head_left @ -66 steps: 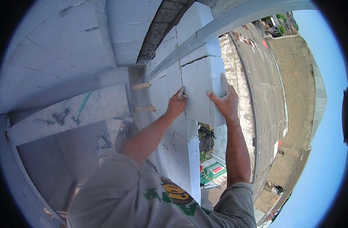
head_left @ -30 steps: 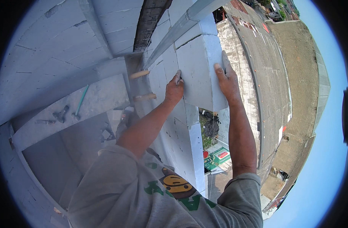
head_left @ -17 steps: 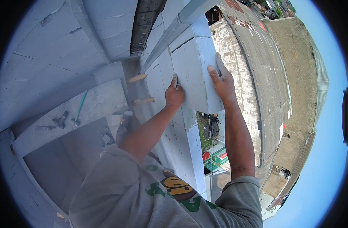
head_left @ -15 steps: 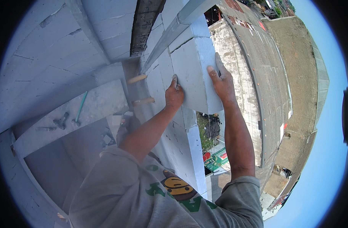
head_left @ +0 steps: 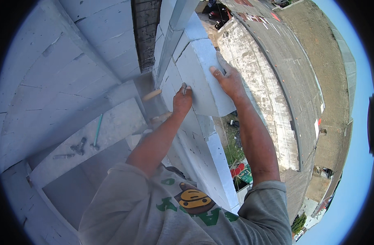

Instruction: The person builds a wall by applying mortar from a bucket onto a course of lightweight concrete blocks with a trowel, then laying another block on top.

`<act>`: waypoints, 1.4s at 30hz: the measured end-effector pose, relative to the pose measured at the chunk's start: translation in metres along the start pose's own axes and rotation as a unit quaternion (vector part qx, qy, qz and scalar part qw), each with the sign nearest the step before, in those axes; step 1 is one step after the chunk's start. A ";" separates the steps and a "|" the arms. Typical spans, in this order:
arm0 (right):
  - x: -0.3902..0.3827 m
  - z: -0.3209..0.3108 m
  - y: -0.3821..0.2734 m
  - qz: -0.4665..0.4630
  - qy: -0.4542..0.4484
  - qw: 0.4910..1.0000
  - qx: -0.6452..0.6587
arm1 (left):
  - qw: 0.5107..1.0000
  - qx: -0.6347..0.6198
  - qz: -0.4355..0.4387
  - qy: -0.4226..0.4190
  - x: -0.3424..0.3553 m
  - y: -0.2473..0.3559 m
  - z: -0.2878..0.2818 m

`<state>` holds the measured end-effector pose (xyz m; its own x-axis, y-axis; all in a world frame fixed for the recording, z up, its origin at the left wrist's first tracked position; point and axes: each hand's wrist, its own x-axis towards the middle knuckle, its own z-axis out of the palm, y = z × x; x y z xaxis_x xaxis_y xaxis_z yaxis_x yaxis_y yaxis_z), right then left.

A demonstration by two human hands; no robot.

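Note:
A pale grey lightweight concrete block (head_left: 197, 71) sits on top of the block wall (head_left: 198, 161), close against its neighbour with a dark joint between them. My right hand (head_left: 231, 81) grips the block's outer side, its thumb over the top face and its fingers along the far edge. At the block's inner face is my left hand (head_left: 183, 101), fingers curled and thumb pointing up. Whether anything lies inside those curled fingers is hidden. Grey dust coats the fingertips of both hands.
A metal pole (head_left: 170, 49) slants up beside the wall. Wooden pegs (head_left: 152, 94) stick out near its foot. Lower left, a dusty board (head_left: 121, 122) carries a hammer with a green handle (head_left: 98, 130) and other tools. Beyond the wall, the drop shows ground and roofs (head_left: 268, 85) below.
The view has shifted, so the block and both hands appear farther left, and the board farther right. My hands stay at the same block, and the left fingers look more curled.

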<state>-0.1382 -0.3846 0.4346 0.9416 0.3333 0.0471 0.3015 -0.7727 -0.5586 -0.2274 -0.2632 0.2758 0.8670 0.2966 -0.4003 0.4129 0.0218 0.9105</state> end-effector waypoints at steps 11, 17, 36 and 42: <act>-0.002 -0.003 -0.001 0.033 -0.030 0.998 0.039 | 0.991 -0.103 0.034 -0.075 -0.005 -0.008 0.001; -0.003 -0.012 -0.007 0.067 -0.064 0.992 0.080 | 0.991 -0.120 -0.007 -0.053 -0.009 -0.003 0.011; -0.002 -0.011 -0.002 0.075 -0.086 0.992 0.048 | 0.987 -0.142 -0.006 -0.080 -0.019 0.012 0.015; -0.006 -0.010 0.001 0.092 -0.073 0.992 0.044 | 0.995 -0.074 -0.048 -0.053 -0.014 0.020 -0.002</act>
<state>-0.1420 -0.3922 0.4420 0.9459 0.2707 -0.1790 0.1067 -0.7802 -0.6163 -0.2321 -0.2654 0.2998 0.8536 0.1833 -0.4877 0.4567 0.1873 0.8697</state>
